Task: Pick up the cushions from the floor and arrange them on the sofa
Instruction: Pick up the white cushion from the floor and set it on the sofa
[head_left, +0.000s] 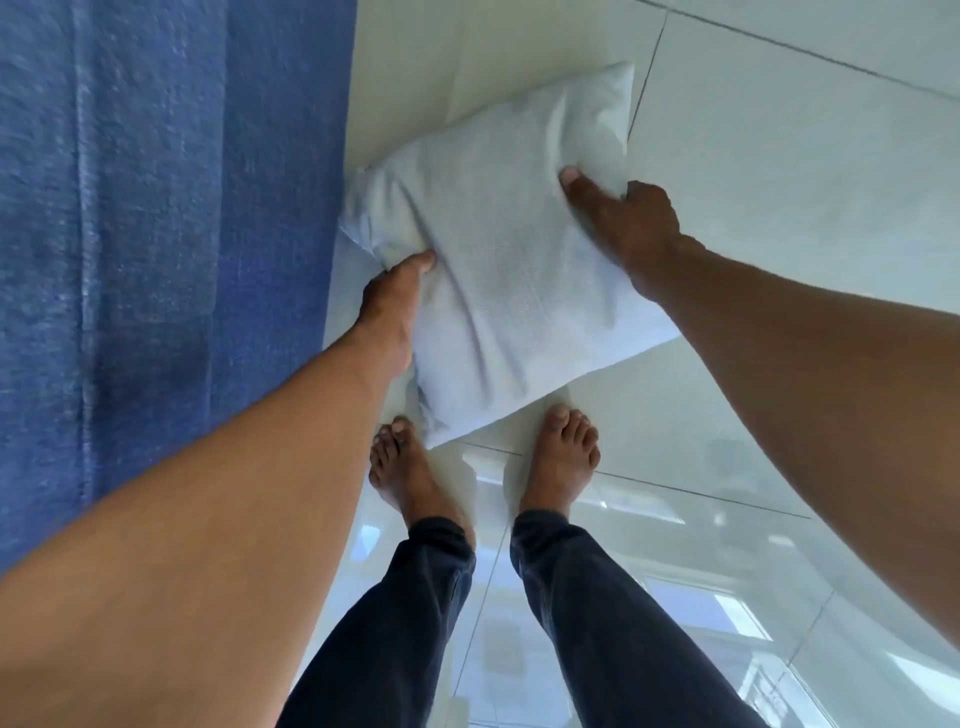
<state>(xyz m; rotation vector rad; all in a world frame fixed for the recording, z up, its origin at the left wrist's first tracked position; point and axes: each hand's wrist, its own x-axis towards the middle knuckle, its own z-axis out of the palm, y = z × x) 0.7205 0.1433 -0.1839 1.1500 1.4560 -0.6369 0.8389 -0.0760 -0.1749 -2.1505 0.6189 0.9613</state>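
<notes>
While both hands pinch it by opposite edges, the cushion could sag or slip free.

The left hand (392, 306) is closed on the pale cushion (498, 280) at its left edge, thumb on top; the right hand (628, 223) clamps the right edge likewise, so the cushion lies between them, over the tiled floor (779, 156) just ahead of the bare feet (563, 457); whether it has left the floor I cannot tell; soft filling may give under the thumbs; the blue sofa (156, 208) stands just beside it on the left.
</notes>
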